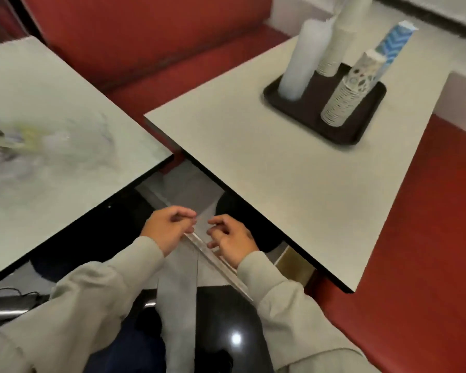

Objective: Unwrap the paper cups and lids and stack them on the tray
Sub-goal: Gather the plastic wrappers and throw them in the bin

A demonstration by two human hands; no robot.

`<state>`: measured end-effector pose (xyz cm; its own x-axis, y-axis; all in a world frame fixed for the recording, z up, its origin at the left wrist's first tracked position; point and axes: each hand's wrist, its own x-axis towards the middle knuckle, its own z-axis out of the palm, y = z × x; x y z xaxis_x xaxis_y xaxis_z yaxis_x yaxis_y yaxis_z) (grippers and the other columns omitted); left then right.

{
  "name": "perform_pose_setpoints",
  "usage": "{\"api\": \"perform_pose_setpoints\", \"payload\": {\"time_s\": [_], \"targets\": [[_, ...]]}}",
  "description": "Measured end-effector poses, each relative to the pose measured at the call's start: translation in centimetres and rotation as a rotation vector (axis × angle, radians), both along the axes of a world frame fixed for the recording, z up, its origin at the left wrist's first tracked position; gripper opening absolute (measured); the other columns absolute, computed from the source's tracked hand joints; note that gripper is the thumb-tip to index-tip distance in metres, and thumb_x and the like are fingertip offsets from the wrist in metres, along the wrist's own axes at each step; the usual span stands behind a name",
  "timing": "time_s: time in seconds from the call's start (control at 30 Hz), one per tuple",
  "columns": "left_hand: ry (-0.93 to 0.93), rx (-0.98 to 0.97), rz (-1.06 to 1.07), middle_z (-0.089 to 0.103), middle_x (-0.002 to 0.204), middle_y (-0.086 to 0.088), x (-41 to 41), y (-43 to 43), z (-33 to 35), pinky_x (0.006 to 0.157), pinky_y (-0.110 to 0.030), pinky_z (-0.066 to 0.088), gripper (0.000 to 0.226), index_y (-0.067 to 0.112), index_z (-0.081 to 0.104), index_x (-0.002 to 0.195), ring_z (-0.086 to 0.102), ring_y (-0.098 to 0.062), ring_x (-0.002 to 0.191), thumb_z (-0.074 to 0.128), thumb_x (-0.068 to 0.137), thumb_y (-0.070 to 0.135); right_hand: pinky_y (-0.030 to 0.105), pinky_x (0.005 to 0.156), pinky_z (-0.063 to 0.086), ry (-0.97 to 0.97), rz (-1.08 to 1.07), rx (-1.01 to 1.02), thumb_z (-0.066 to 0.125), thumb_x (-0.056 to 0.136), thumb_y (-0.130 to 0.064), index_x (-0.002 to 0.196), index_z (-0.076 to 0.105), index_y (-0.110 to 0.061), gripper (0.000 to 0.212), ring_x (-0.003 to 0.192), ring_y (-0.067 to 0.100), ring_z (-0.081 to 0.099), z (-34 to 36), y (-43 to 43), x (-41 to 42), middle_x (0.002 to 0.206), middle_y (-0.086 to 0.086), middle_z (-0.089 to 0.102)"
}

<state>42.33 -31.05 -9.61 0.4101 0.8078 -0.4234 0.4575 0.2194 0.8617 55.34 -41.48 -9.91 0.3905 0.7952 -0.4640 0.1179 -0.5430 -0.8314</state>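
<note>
We see 2 tabletops: the left tabletop point(51, 197) fills the left of the frame and carries loose wrapping point(65, 141); the right tabletop point(280, 184) carries the tray point(342, 140) at upper right. On the tray, the lids point(304, 60) stand left, 1 cup stack point(342, 36) behind and another point(345, 98) in front. In the gap between the tabletops, lower centre, lie the left hand point(170, 227) and right hand point(232, 238), a wrapper point(215, 261) running between them.

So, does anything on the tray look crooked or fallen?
Nothing has fallen. Everything standing on the tray slants the same way, which is probably the wide lens. Only the patterned cup stack looks slightly bent midway. Crumpled clear wrapping lies on the left table.
</note>
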Motion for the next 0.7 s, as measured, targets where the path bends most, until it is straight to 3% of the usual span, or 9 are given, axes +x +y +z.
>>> {"api": "perform_pose_setpoints", "payload": {"time_s": [0.1,0.2,0.33,0.43,0.6,0.7], "targets": [[-0.062,0.015,0.171,0.074,0.088,-0.008,-3.0,2.7,2.9,0.066,-0.019,0.054,0.014,0.016,0.070,0.087,0.072,-0.008,0.067,0.065,0.088,0.003,0.026,0.069,0.057,-0.007,0.093,0.037,0.051,0.095,-0.011,0.104,0.060,-0.028,0.021,0.085,0.020,0.071,3.0,4.3,-2.2,0.108,0.008,0.067],[-0.085,0.022,0.359,0.075,0.088,-0.008,-7.0,5.8,4.0,0.074,-0.032,0.053,0.018,0.018,0.070,0.081,0.073,-0.018,0.075,0.062,0.087,0.003,0.038,0.076,0.060,-0.007,0.161,0.067,0.054,0.095,-0.018,0.108,0.061,-0.030,0.019,0.079,0.014,0.072,4.0,8.9,-5.2,0.107,0.001,0.067],[-0.027,0.095,0.551,0.074,0.083,0.000,-12.4,9.9,3.8,0.083,-0.038,0.058,0.019,0.017,0.070,0.078,0.073,-0.015,0.072,0.059,0.084,0.003,0.038,0.077,0.060,0.010,0.177,0.082,0.056,0.095,-0.019,0.108,0.062,-0.029,0.017,0.081,0.015,0.071,3.6,14.7,-8.7,0.103,-0.001,0.067],[-0.008,0.129,0.669,0.072,0.085,0.003,-16.1,13.3,3.2,0.085,-0.044,0.057,0.019,0.021,0.068,0.080,0.072,-0.017,0.075,0.058,0.085,0.005,0.041,0.085,0.057,-0.008,0.182,0.076,0.059,0.090,-0.022,0.101,0.060,-0.040,0.022,0.084,0.015,0.070,2.7,18.4,-11.3,0.100,-0.008,0.065],[0.085,0.293,0.545,0.064,0.104,0.004,-19.2,19.4,2.2,0.074,-0.027,0.045,0.032,0.030,0.065,0.085,0.062,-0.016,0.089,0.055,0.087,-0.001,0.040,0.097,0.050,-0.072,0.109,0.075,0.061,0.088,-0.023,0.100,0.056,-0.052,0.032,0.106,0.017,0.060,2.3,25.1,-13.3,0.124,-0.004,0.047],[0.119,0.491,0.329,0.057,0.111,0.000,-19.0,22.7,1.6,0.087,-0.030,0.046,0.036,0.029,0.067,0.096,0.056,-0.018,0.102,0.056,0.085,-0.004,0.046,0.101,0.048,-0.015,0.076,0.033,0.063,0.084,-0.023,0.104,0.066,-0.049,0.033,0.116,0.020,0.056,1.8,28.5,-13.7,0.133,-0.004,0.048]]}}
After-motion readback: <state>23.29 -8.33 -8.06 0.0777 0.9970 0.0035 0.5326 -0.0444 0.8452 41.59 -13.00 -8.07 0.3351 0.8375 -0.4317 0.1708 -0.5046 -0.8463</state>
